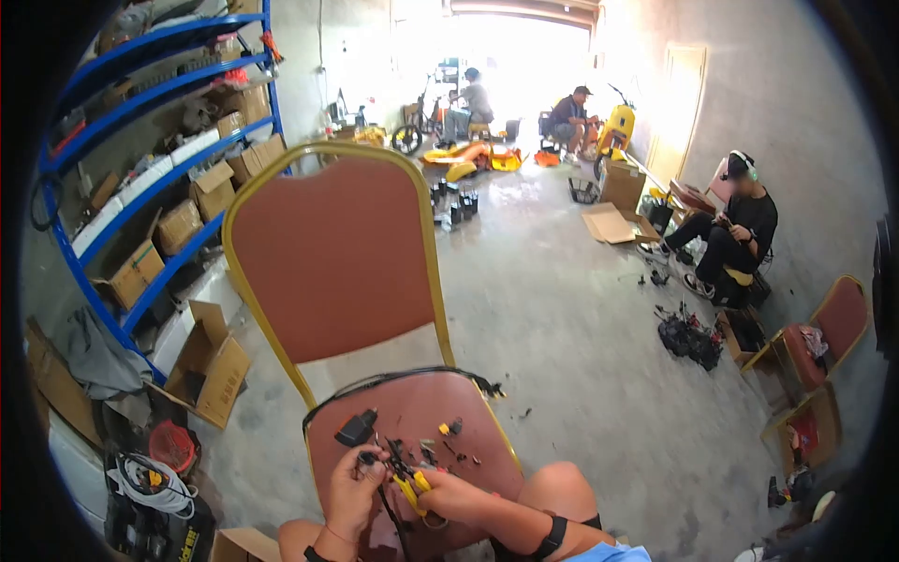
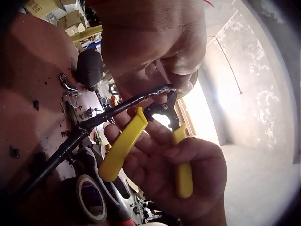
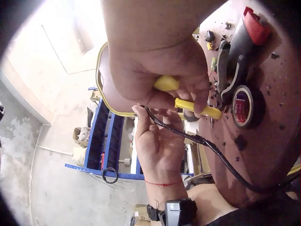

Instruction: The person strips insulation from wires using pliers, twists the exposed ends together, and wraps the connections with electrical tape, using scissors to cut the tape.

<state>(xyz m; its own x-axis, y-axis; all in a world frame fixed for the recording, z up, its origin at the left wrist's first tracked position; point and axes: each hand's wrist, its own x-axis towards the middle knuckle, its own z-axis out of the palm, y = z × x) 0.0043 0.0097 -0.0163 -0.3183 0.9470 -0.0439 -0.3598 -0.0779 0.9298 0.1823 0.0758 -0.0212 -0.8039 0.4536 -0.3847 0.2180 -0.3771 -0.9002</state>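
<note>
Over the red chair seat (image 1: 346, 459), my left hand (image 1: 351, 492) pinches the end of a black cable (image 2: 113, 110) between thumb and fingers. My right hand (image 1: 459, 496) holds wire strippers (image 2: 123, 143) by their yellow handles, which stand spread apart. In the left wrist view the tool's dark head is right at the cable end, close to my left fingertips. The cable runs down from my left hand past the seat. A roll of black tape (image 3: 257, 107) and dark-handled pliers (image 3: 224, 70) lie on the seat beside my right hand.
A black block-shaped part (image 1: 356, 428) and small scraps lie on the seat. The chair's backrest (image 1: 332, 253) rises ahead. Blue shelves (image 1: 150, 206) line the left wall. A seated person (image 1: 740, 220) is at right, near a black bundle (image 1: 691, 339) on the floor.
</note>
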